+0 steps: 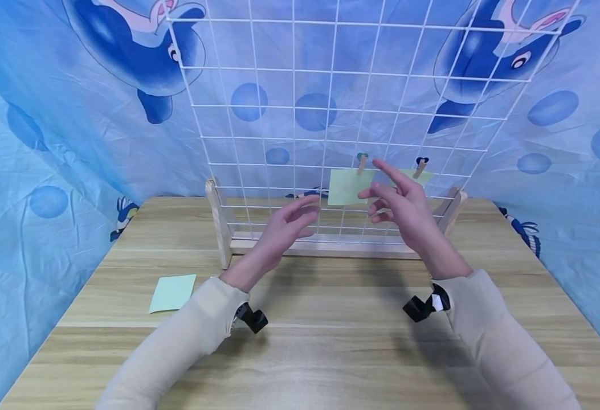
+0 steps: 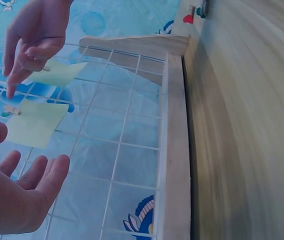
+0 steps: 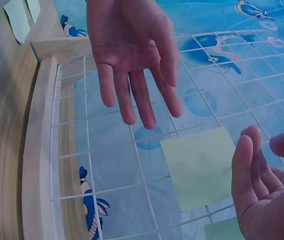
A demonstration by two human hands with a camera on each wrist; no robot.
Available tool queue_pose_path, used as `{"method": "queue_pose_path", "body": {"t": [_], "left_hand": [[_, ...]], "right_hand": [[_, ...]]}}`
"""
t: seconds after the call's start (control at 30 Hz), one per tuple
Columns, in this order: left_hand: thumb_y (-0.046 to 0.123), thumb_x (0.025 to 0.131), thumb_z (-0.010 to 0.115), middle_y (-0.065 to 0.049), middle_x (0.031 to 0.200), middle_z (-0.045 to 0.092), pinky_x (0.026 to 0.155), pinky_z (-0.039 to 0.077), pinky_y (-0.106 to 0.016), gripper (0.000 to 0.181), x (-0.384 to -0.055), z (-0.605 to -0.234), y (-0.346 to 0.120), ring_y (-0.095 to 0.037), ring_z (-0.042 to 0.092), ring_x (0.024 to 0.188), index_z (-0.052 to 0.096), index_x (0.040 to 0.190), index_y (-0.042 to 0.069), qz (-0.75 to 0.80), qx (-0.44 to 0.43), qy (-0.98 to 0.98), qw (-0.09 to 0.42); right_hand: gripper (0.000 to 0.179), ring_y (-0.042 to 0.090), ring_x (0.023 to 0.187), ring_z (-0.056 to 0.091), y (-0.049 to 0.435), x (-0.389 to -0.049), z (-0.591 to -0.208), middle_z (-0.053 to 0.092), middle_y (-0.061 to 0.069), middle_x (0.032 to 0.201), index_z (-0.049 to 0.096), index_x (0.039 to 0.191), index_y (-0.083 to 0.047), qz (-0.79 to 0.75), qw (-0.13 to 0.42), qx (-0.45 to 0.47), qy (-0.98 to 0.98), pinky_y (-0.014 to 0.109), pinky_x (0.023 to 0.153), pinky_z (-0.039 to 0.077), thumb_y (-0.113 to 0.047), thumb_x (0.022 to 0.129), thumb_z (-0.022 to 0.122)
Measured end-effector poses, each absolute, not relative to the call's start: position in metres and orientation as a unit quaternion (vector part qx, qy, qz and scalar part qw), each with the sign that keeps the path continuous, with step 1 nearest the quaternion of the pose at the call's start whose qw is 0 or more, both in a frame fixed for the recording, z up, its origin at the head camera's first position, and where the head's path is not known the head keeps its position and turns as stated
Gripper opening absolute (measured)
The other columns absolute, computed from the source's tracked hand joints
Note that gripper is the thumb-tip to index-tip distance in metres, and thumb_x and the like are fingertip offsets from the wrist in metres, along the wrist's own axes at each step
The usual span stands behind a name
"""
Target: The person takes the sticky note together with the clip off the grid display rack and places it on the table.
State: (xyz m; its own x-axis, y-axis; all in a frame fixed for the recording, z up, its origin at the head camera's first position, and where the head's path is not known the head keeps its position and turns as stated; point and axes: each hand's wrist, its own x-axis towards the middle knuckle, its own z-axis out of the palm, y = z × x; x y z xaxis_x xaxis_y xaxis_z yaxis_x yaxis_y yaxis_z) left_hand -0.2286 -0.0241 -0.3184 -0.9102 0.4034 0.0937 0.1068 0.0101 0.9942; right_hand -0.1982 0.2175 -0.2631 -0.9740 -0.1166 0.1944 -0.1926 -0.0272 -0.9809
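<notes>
A pale green sticky note (image 1: 348,188) hangs on the white wire grid (image 1: 293,136), held at its top right by a small wooden clothespin (image 1: 362,163) with a green decoration. To its left is my left hand (image 1: 290,225), holding nothing, its fingers loosely bent. My right hand (image 1: 401,208) holds nothing either; its fingers spread in front of the note's right edge, and contact cannot be told. Partly behind that hand hangs a second green note (image 1: 425,177) under a dark-topped clothespin (image 1: 420,166). In the left wrist view both notes hang on the grid, the nearer clothespin (image 2: 12,110) showing.
The grid stands in a wooden base (image 1: 325,249) with side supports (image 1: 219,225) on a wooden table (image 1: 330,353). Another green note (image 1: 172,293) lies at the left. A red heart clip (image 2: 188,19) shows in the left wrist view. Behind hangs a blue dolphin-print cloth (image 1: 48,136).
</notes>
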Motion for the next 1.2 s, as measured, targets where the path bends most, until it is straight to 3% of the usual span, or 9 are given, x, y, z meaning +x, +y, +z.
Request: {"method": "queue_pose_path", "body": {"t": [0.37,0.6,0.97,1.2], "left_hand": [[0.022,0.098,0.056,-0.008,0.141,0.05,0.102,0.044,-0.051,0.051,-0.238,-0.313,-0.009,-0.023,0.05,0.127,0.041,0.147,0.024,0.686,0.194,0.694,0.104],[0.024,0.099,0.055,-0.007,0.139,0.052,0.097,0.05,-0.045,0.051,-0.244,-0.312,-0.002,-0.021,0.052,0.126,0.039,0.147,0.025,0.663,0.21,0.712,0.1],[0.02,0.097,0.058,-0.012,0.126,0.061,0.093,0.053,-0.045,0.048,-0.249,-0.31,0.009,-0.028,0.058,0.118,0.044,0.144,0.021,0.682,0.194,0.698,0.105],[0.017,0.097,0.059,-0.014,0.115,0.065,0.082,0.058,-0.038,0.037,-0.251,-0.309,0.016,-0.03,0.065,0.106,0.055,0.133,0.013,0.685,0.183,0.699,0.096]], "right_hand": [[0.062,0.015,0.064,0.063,0.205,-0.213,-0.256,0.073,0.006,0.094,0.026,0.153,-0.026,0.686,0.023,0.105,-0.72,0.025,0.061,0.057,-0.022,0.098,0.056],[0.065,0.015,0.063,0.064,0.201,-0.222,-0.255,0.073,0.001,0.089,0.021,0.154,-0.022,0.68,0.019,0.107,-0.725,0.024,0.061,0.057,-0.022,0.099,0.055],[0.052,0.013,0.062,0.063,0.199,-0.23,-0.257,0.071,-0.001,0.084,0.032,0.15,-0.015,0.683,0.047,0.097,-0.722,0.023,0.059,0.057,-0.023,0.102,0.048],[0.044,0.011,0.061,0.062,0.197,-0.231,-0.258,0.07,-0.003,0.082,0.042,0.144,-0.01,0.687,0.07,0.086,-0.718,0.022,0.058,0.056,-0.021,0.102,0.047]]}}
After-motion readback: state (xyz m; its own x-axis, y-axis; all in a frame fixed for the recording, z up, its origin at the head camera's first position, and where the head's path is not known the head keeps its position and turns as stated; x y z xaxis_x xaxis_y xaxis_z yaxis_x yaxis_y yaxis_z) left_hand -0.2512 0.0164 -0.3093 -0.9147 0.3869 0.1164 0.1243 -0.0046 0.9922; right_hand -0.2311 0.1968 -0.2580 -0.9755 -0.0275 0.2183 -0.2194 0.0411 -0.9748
